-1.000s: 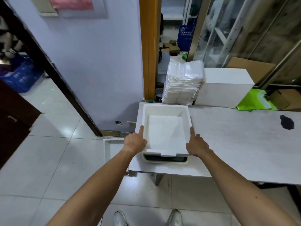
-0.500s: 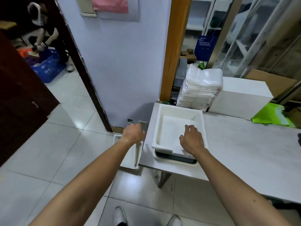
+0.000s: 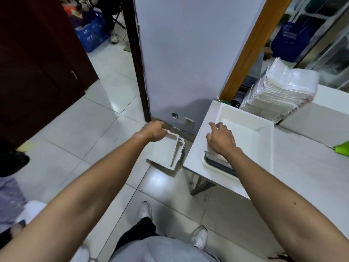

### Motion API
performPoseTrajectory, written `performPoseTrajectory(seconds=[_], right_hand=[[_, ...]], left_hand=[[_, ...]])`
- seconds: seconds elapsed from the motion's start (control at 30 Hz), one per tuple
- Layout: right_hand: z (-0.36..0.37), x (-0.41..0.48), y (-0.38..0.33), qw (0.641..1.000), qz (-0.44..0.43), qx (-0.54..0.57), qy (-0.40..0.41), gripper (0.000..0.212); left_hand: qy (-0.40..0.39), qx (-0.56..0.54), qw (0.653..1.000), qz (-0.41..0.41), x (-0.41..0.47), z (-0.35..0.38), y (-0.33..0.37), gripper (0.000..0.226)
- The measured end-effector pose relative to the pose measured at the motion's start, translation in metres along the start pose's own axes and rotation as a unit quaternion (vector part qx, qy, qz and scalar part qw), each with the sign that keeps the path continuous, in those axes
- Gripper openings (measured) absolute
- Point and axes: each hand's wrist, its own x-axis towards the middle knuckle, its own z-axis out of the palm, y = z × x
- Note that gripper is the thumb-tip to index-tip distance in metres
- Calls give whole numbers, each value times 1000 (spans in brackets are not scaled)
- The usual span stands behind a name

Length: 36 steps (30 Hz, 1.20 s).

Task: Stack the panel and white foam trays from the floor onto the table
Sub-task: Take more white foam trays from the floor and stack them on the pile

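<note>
Right hand (image 3: 220,138) shows a released grip: fingers spread and relaxed, palm down over the near left corner of the white foam tray (image 3: 251,129). Whether the palm touches the foam cannot be told. That tray sits open side up at the left corner of the counter (image 3: 311,176), on top of a cream-rimmed panel (image 3: 215,166) with a dark inner face. The panel's near edge sticks out from under the tray.

The left hand (image 3: 154,131) reaches down past the counter's left edge to the far rim of the floor trays (image 3: 164,154). Its fingers are blurred and mostly hidden behind the back of the hand, so its grip cannot be told. The floor trays are white foam, stacked unevenly, and lie on the tiled floor (image 3: 85,133) at the foot of the pale wall (image 3: 188,53), just beside the counter.

Behind the counter tray stands a tall pile of white bagged sheets (image 3: 281,95), with a white box (image 3: 324,114) to its right. A blue crate (image 3: 92,35) sits far back on the left, beyond a dark brown door (image 3: 37,63). Two white shoes (image 3: 145,208) show on the floor below.
</note>
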Motion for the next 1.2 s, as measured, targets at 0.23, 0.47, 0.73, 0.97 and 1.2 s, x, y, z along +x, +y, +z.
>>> performPoseTrajectory(seconds=[0.23,0.47,0.73,0.97,1.2], right_hand=[[33,16,-56,997,-67,-19,-35,50],[63,51,-97,987,-147,-52,-32,45],[134,90,-106,981,-90,-84,-148,52],[203,122,-110,963,-22,-79,-256,51],[286,163,-115,947,-15,-105,-302,49]], left_hand=[[-5,-51,997,-63,0,8,-63,40],[-54,-52,992,-100,22,40,-116,46],[-106,-35,990,-80,79,77,-170,50],[-105,-95,982,-127,126,119,-217,51],[-117,-132,972,-157,176,189,-256,53]])
